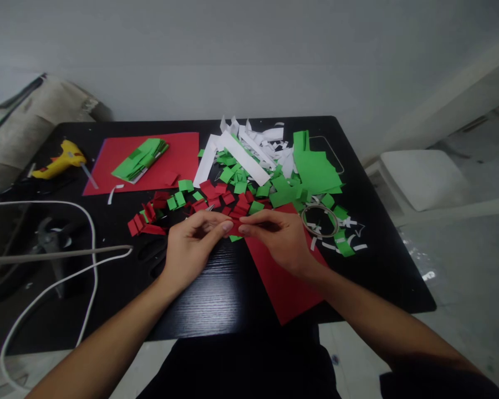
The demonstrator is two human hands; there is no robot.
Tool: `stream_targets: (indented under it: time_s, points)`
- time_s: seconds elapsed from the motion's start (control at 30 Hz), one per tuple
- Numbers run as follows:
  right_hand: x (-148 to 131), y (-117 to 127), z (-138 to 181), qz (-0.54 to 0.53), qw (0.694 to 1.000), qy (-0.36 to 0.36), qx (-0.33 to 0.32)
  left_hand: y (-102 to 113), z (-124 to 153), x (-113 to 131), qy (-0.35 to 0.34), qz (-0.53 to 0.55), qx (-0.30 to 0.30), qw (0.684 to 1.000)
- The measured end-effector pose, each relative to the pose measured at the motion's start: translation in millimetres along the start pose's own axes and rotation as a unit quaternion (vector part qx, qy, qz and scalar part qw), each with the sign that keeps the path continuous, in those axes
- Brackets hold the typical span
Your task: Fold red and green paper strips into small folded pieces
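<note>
My left hand (193,244) and my right hand (280,238) meet over the middle of the black table (216,299). Both pinch one small red paper piece (234,226) between thumb and fingertips. Just beyond the fingers lie several small folded red squares (228,200) and green squares (178,199). A red paper sheet (285,282) lies under my right hand and wrist. A small green scrap (235,239) lies just below the held piece.
A red sheet (178,155) at the back left carries a stack of green strips (141,159). A yellow glue gun (60,159) lies far left. White strips (245,155), green sheets (316,169) and a tape ring (320,219) lie at the right. A white cable (89,221) loops at the left edge.
</note>
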State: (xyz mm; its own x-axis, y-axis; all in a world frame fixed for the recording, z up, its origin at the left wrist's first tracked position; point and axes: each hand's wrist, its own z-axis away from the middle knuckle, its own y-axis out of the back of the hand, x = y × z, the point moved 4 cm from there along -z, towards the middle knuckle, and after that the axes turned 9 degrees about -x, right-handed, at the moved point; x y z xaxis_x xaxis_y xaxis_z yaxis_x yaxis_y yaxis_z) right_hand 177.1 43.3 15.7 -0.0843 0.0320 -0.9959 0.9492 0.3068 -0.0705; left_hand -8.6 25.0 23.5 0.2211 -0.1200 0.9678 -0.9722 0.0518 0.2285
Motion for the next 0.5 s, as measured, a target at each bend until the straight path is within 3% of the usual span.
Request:
stream_targets:
  time_s: [0.5]
  points:
    - [1.3,-3.5,0.2,-0.014,1.000,-0.003,-0.015,-2.2,1.3,2.1,-0.011,-0.003,-0.016,1.000]
